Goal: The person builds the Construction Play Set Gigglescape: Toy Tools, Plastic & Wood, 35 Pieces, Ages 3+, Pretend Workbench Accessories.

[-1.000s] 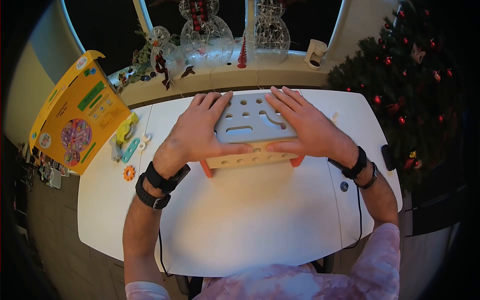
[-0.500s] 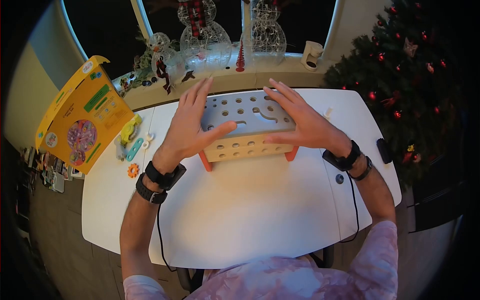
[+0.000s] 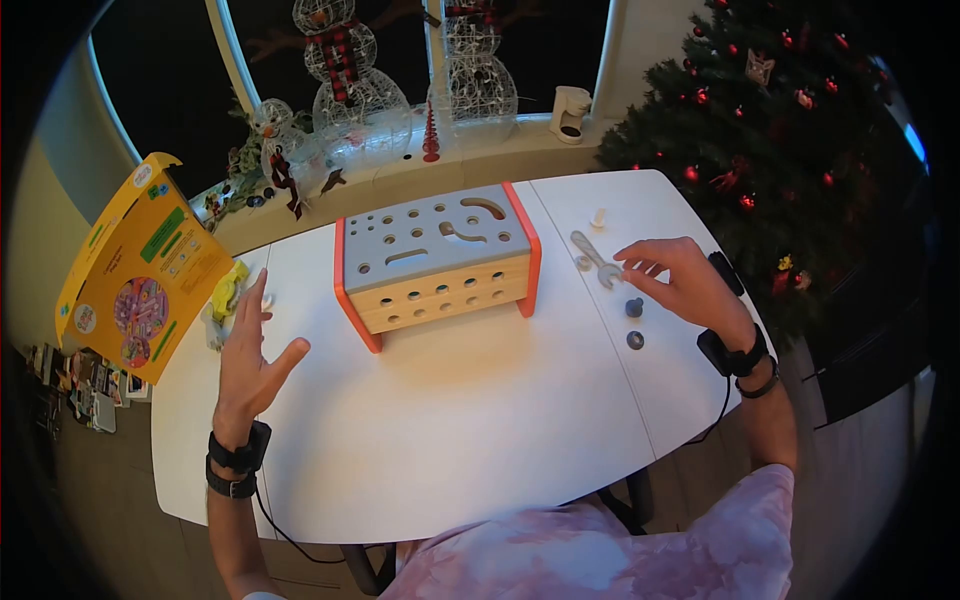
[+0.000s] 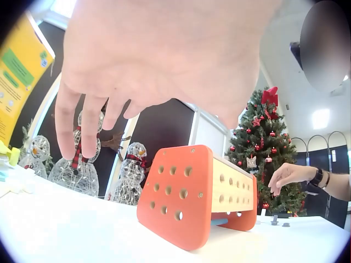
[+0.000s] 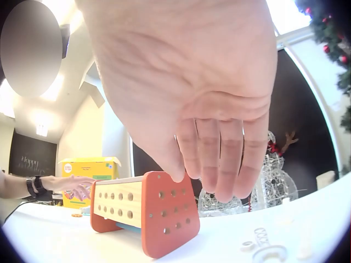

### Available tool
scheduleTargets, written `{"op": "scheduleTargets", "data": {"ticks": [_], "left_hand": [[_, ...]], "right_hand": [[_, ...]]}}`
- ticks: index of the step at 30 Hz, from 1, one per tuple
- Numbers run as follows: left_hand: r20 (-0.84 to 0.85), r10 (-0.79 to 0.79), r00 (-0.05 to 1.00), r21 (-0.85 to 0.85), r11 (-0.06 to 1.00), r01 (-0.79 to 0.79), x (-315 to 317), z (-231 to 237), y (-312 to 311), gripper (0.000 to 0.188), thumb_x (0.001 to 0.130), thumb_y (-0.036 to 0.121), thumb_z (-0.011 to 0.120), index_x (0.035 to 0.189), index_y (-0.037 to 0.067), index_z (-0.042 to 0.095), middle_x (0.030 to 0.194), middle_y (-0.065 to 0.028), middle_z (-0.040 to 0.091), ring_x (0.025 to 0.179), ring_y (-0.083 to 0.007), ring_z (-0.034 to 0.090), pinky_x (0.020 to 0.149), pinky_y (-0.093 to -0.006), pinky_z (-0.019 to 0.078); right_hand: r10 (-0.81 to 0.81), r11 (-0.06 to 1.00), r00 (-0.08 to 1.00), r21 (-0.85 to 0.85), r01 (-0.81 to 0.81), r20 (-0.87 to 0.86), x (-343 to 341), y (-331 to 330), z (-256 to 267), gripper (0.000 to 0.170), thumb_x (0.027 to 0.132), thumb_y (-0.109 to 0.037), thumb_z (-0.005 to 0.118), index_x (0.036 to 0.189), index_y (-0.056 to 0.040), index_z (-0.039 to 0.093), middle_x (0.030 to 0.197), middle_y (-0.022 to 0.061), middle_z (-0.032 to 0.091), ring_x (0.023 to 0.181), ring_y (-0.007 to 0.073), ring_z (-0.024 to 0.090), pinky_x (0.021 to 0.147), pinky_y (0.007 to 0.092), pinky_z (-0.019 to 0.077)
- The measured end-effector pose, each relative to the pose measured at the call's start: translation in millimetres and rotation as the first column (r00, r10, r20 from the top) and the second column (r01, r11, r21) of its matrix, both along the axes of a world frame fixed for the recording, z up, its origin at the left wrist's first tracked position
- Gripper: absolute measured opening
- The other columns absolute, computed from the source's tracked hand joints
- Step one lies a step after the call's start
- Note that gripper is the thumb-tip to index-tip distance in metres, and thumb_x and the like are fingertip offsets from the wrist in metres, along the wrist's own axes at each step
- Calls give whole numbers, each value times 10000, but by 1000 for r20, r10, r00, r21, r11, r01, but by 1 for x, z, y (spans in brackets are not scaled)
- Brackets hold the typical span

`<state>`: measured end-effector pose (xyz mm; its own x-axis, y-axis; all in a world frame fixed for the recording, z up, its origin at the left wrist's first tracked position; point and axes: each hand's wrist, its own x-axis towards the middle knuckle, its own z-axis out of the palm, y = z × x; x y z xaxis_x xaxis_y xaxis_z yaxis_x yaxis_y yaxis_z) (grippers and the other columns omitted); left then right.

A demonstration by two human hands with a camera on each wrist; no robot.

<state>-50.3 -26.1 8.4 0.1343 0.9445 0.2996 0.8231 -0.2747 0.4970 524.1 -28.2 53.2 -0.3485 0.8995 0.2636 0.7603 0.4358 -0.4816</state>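
A toy workbench (image 3: 430, 240) with a grey holed top, wooden front and red end panels stands on the white table (image 3: 450, 420). To its left, my left hand (image 3: 250, 365) is spread above the table near the yellow-green toy piece (image 3: 229, 290), holding nothing. My right hand (image 3: 690, 285) hovers at the right with relaxed, slightly bent fingers beside a grey wrench (image 3: 590, 249). In the right wrist view the hand (image 5: 203, 82) holds nothing, and the wrench (image 5: 269, 252) lies below it. A grey bolt (image 3: 634, 307) is close by.
A yellow box (image 3: 150, 270) stands at the left. Near the wrench are a small ring (image 3: 583, 264), a white piece (image 3: 599, 217) and a round grey piece (image 3: 635, 340). Wire snowmen (image 3: 360, 105) line the window ledge; a decorated tree (image 3: 760, 150) is at the right.
Both hands have left the workbench, the left going left and the right going right. The view has shifted right, and the wrench and bolt, hidden before, now show.
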Motion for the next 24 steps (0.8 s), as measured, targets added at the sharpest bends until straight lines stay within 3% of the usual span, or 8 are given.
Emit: {"op": "scheduleTargets", "data": {"ticks": [1, 5, 7, 8, 10, 17, 22, 24], "left_hand": [[5, -2, 1000, 73, 997, 2, -2, -3, 0, 1112, 906, 621, 822, 1755, 81, 348, 1597, -233, 580, 1168, -339, 700, 929, -453, 589], [5, 36, 999, -47, 998, -36, 4, 13, -16, 921, 968, 607, 746, 1689, 95, 487, 1598, -180, 608, 1105, -247, 697, 832, -377, 575], [-2, 13, 1000, -62, 998, -13, 6, 17, -19, 703, 970, 482, 806, 1515, 59, 671, 1387, -154, 740, 923, -178, 701, 718, -315, 545], [-2, 15, 1000, -55, 998, -15, 7, 17, -19, 703, 970, 482, 806, 1515, 59, 671, 1387, -154, 740, 923, -178, 701, 718, -315, 545], [-18, 49, 999, -98, 994, -51, 8, 14, -17, 626, 918, 514, 878, 1307, 32, 788, 1121, -140, 821, 689, -202, 723, 635, -338, 553], [-150, -84, 985, -2, 996, 85, 25, -3, -11, 354, 910, 342, 922, 1075, 37, 851, 774, -98, 799, 573, -202, 713, 565, -330, 529], [-206, -153, 967, -60, 988, 143, 48, -14, 1, 432, 921, 440, 901, 1084, 45, 839, 695, -77, 776, 600, -262, 736, 634, -377, 571], [-276, -119, 954, -225, 973, 56, 60, -13, 6, 524, 922, 505, 888, 1145, 40, 797, 687, -78, 764, 609, -264, 739, 637, -388, 573]], "right_hand": [[-19, 1000, 1000, -2, 19, 1, 5, -2, 1, 208, 1021, -68, 749, 1204, 15, 806, 992, 178, 833, 839, 270, 810, 782, 360, 652], [-59, 998, 998, 30, 58, 29, 19, -7, 1, 199, 1016, -41, 730, 1189, 19, 807, 990, 176, 833, 819, 269, 808, 751, 342, 650], [-79, 997, 996, 28, 78, 48, 21, -10, 2, 172, 1010, -29, 723, 1145, 22, 818, 970, 179, 830, 804, 279, 806, 761, 344, 650], [-78, 996, 996, 35, 76, 47, 21, -11, 2, 172, 1010, -29, 723, 1145, 22, 818, 970, 179, 830, 804, 279, 806, 761, 344, 650], [-106, 994, 993, -9, 107, 52, 21, -12, 2, 137, 999, -27, 737, 1092, 23, 824, 926, 184, 822, 770, 297, 796, 739, 344, 635], [-42, 999, 993, 19, 40, 110, -16, -15, -21, 74, 962, -81, 808, 964, -9, 828, 832, 177, 794, 727, 338, 767, 682, 378, 594], [54, 995, 989, -96, -41, 136, -57, 6, -45, 217, 963, -213, 843, 889, -11, 816, 728, 177, 742, 668, 345, 721, 675, 418, 573], [13, 982, 977, -189, 28, 211, -74, 15, -53, 348, 970, -323, 846, 875, 10, 810, 727, 195, 739, 666, 354, 714, 693, 426, 578]]}}
